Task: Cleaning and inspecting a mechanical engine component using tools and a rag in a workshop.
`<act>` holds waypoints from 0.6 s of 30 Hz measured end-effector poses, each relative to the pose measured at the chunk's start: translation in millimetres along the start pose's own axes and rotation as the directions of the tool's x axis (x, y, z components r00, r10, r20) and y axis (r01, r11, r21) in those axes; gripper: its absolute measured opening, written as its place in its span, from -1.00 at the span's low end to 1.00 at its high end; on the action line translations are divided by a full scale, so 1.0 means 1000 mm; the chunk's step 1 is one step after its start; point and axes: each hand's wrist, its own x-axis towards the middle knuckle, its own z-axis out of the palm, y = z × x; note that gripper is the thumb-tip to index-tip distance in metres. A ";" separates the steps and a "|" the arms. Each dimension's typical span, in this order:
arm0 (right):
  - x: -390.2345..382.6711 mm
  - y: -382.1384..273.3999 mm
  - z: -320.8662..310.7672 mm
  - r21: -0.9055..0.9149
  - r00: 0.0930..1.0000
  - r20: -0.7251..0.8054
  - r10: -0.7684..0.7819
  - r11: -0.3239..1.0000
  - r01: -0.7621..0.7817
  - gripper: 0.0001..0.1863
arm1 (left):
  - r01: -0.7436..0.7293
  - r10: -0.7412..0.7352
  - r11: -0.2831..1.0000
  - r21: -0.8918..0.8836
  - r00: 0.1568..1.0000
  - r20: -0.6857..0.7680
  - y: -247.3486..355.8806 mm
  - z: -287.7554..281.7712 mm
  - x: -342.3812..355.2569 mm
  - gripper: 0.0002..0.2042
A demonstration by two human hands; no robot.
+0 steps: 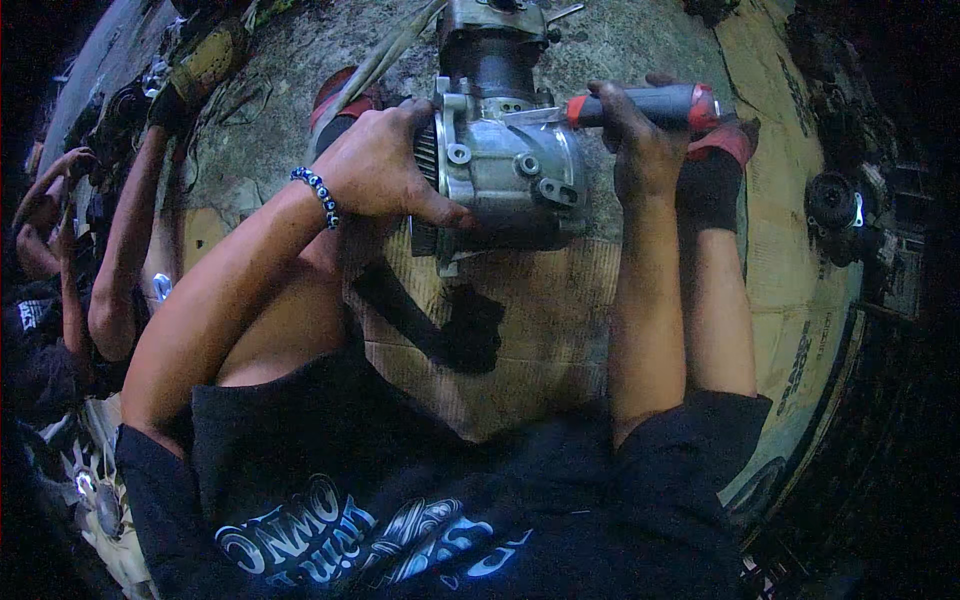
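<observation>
Hands meet on a grey metal motor housing (510, 175) in the head view, held over a sheet of brown cardboard (540, 330) that lies on the stained floor (640, 45). The left hand (385, 165), with a beaded bracelet (318, 195) at the wrist, is wrapped around the housing's left end, thumb pressed along its lower edge and fingers curled over the top. The right hand (640, 140) is closed around the black grip of a tool with red ends (645, 105), which lies level and meets the housing's upper right corner. A dark smear (450, 330) marks the cardboard just below the housing. The person's legs flank the cardboard, a red and black shoe (715, 165) just right of the right hand, so free space lies mostly between the knees. Another person's arm (125, 260) hangs near the left rim, well apart. A round black part (832, 200) sits beyond the cardboard's right edge.
</observation>
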 end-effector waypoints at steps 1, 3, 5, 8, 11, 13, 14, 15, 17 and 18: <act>0.002 0.000 0.001 -0.096 0.999 -0.019 0.025 0.995 -0.027 -0.40 | -0.009 0.009 1.000 -0.001 1.000 -0.025 -0.004 0.001 -0.001 -0.04; 0.006 0.003 0.008 -0.134 0.995 -0.085 0.045 0.989 -0.056 -0.44 | -0.013 0.013 1.000 0.001 0.999 -0.051 -0.011 0.001 -0.004 -0.04; 0.023 0.020 0.002 -0.147 0.994 0.066 -0.088 0.984 0.097 -0.66 | 0.012 -0.012 1.000 -0.021 1.000 0.009 -0.003 -0.001 -0.002 -0.02; 0.042 0.035 0.016 0.366 0.983 0.155 0.098 0.919 -0.149 -0.81 | 0.056 -0.055 0.998 -0.013 0.997 0.056 0.002 -0.004 -0.001 0.01; 0.073 0.053 0.021 0.521 0.923 0.292 0.250 0.768 -0.373 -0.91 | 0.030 -0.031 1.000 0.008 0.999 0.024 -0.003 0.000 0.000 0.01; 0.082 0.057 0.041 0.645 0.874 0.405 0.268 0.593 -0.481 -0.84 | 0.023 -0.023 1.000 0.014 1.000 0.009 -0.006 0.001 -0.001 0.00; 0.079 0.045 0.057 0.631 0.906 0.216 0.365 0.656 -0.415 -0.80 | 0.025 -0.025 1.000 0.014 1.000 -0.011 -0.007 0.002 -0.003 0.00; 0.082 0.043 0.060 0.631 0.903 0.217 0.372 0.653 -0.420 -0.80 | 0.028 -0.027 1.000 0.014 0.999 -0.031 -0.008 0.002 -0.004 0.00; 0.092 0.043 0.050 0.585 0.924 0.219 0.314 0.715 -0.382 -0.81 | 0.025 -0.025 1.000 -0.012 1.000 0.003 0.001 -0.002 -0.001 0.01; 0.102 0.051 0.035 0.576 0.877 0.399 0.268 0.671 -0.468 -0.81 | 0.027 -0.026 0.999 -0.033 0.999 0.032 0.005 -0.003 0.000 0.02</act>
